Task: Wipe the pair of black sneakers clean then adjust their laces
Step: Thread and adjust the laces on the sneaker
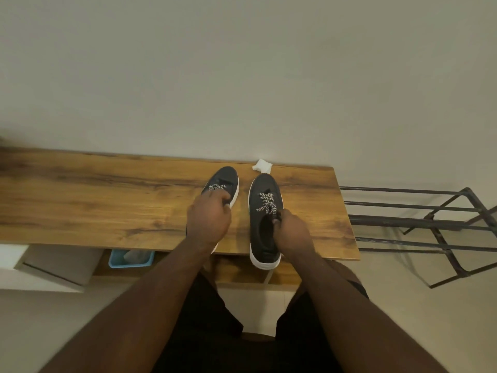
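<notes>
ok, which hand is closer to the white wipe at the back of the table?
Right. The right hand sits on the right sneaker, whose toe almost reaches the wipe. The left hand is on the left sneaker, further off.

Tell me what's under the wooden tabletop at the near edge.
Below the wooden tabletop, a blue bin sits on a lower shelf with something pale inside; what it is can't be told. Further right, the left hand and forearms cover the shelf.
</notes>
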